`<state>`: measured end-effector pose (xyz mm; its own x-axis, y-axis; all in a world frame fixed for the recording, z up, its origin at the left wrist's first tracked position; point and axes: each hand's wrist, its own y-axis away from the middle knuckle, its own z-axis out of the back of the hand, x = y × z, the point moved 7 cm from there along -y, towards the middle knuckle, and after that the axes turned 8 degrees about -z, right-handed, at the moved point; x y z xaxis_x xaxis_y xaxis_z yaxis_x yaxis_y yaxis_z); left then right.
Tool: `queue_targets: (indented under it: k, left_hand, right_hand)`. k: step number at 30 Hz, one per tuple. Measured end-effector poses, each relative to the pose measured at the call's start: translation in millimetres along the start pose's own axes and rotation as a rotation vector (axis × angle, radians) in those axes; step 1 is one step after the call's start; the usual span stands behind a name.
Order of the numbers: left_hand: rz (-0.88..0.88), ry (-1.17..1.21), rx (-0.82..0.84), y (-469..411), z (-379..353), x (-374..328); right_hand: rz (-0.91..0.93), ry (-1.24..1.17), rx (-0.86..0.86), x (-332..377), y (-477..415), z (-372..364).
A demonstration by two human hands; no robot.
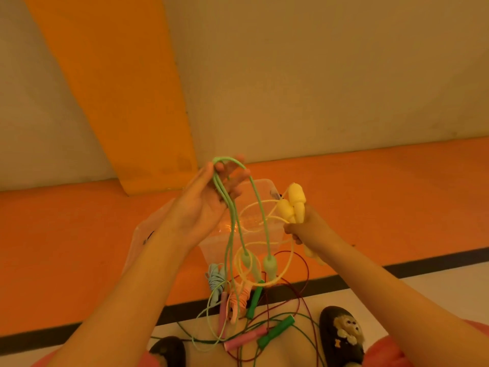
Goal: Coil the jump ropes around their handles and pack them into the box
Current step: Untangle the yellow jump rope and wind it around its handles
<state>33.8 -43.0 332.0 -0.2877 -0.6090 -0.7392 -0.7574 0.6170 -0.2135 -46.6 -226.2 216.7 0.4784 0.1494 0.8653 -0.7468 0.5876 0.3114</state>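
loops of green rope (226, 157) hung over straight, spread fingers of left hand (209, 200), green handles (270, 266) dangling in front of clear box (260, 181). yellow handles (291, 205) gripped in right hand (299, 231), above box. more ropes (238, 300) tangled on floor (397, 202) near box, by dark slippers (341, 337).

Six jump ropes (232, 207), one clear box (265, 187), two slippers (341, 337).

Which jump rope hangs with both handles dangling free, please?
The pale green rope, over the left hand; the right hand grips the yellow rope's handles; others lie on the floor.
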Motion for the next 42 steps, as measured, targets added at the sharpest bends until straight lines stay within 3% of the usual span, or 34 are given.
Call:
queue_targets:
  k: [3,6,12,21,23,26,29,32,35,38,42]
  left_hand:
    - [-0.025,0.192,-0.063,-3,9,-8]
    - [0.026,0.064,-0.094,-4,19,0]
    - [0.176,-0.706,-0.11,4,53,18]
    - [0.28,-1.474,-0.281,14,140,-11]
    - [0.405,-1.63,-0.277,21,159,-12]
    - [0.741,-1.814,-0.132,35,182,11]
    - [0.99,-1.799,0.001,50,187,42]
    - [1.075,-1.865,0.118,54,188,62]
    - [1.083,-1.885,0.165,53,191,72]
    - [1.098,-1.988,0.376,56,182,90]
    - [0.853,-1.629,0.393,54,154,126]
  right_hand:
    - [0.004,0.118,-0.011,-5,-2,0]
    - [0.004,0.105,-0.008,-6,-1,1]
    - [0.108,0.091,-0.008,3,3,-1]
    - [0.254,0.014,-0.133,40,22,44]
    - [0.295,-0.079,-0.155,53,34,52]
    - [0.377,-0.21,-0.149,70,47,56]
    - [0.407,-0.248,-0.114,80,50,50]
    - [0.411,-0.242,-0.105,84,49,45]
    - [0.447,-0.261,-0.094,90,51,45]
    - [0.477,-0.311,-0.09,98,55,48]
    - [0.472,-0.37,-0.082,103,59,50]
